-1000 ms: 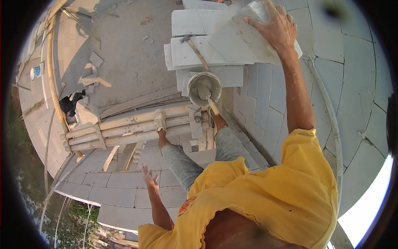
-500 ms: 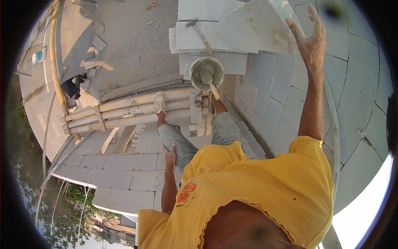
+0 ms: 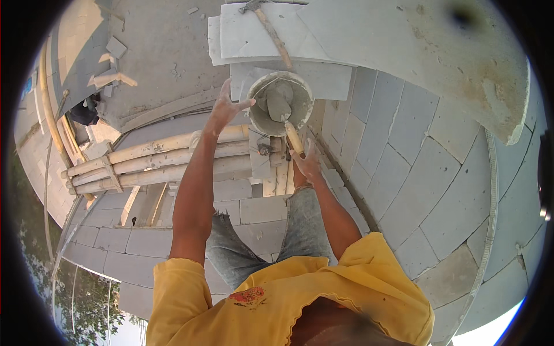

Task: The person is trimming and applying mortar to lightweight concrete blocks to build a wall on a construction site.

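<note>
A round bucket (image 3: 254, 118) with grey mortar stands in front of me. In it rests a trowel (image 3: 295, 140), its blade on the mortar and its wooden handle leaning over the near rim. At the bucket's left side is my left hand (image 3: 227, 111), open, thumb stretched toward the rim; whether it touches is hard to tell. My right hand (image 3: 309, 164) is beside the end of the trowel handle, fingers apart and not closed round it. Both hands carry pale dust. Beyond the bucket, a hammer (image 3: 269, 33) with a wooden handle lies on pale block slabs (image 3: 323, 34).
A large pale slab (image 3: 461, 63) juts across the upper right. Block walling (image 3: 415, 150) rises on the right. Bamboo poles (image 3: 167, 158) lie at the left over an opening. A dark-clad person (image 3: 85, 112) is low at the far left.
My right hand has come down from the large slab to the trowel handle. My left hand has moved from my thigh up to the bucket. The view has shifted closer to the bucket.
</note>
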Demonstrator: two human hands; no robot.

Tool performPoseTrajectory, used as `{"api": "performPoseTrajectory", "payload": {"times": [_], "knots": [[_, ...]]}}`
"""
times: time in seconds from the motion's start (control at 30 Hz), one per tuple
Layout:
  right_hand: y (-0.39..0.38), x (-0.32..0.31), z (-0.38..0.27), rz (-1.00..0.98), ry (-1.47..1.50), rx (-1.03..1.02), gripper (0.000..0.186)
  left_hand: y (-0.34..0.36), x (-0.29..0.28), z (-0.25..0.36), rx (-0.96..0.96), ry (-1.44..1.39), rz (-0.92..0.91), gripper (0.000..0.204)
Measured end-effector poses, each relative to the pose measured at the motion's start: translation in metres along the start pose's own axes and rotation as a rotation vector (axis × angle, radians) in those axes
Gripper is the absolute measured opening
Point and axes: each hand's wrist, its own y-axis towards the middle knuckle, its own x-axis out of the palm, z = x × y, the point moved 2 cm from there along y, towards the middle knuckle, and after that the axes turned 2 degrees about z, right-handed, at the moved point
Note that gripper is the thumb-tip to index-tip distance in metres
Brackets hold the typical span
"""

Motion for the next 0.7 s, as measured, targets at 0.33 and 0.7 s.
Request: {"api": "performPoseTrajectory", "payload": {"times": [0.33,0.7], "knots": [[0.038,-0.015,-0.049,-0.089,-0.454,-0.007,0.055,0.027,0.077,0.003,0.047,0.117,-0.092,0.059],[-0.106,-0.133,-0.169,0.217,-0.807,-0.751,0.057,-0.184,-0.08,0.139,0.048,-0.027,0.23,0.044]]}}
